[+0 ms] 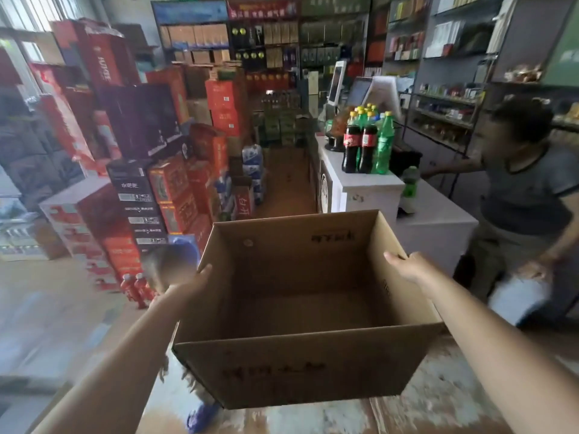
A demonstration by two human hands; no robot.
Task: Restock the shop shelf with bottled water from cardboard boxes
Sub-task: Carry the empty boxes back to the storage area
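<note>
We carry the empty cardboard box (300,308) at chest height, left hand (191,285) and right hand (407,267) gripping opposite rims; keep it level, apparently clearing the bench (369,186).

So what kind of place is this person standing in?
It looks like a small grocery or drinks shop: stacked red cartons line the aisle, soda bottles stand on a checkout counter beside a till screen, and packed shelves cover the walls.

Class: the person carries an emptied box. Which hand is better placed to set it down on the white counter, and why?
Right. The right hand grips the open brown cardboard box on the wall facing the white counter; the left hand holds the far wall.
</note>
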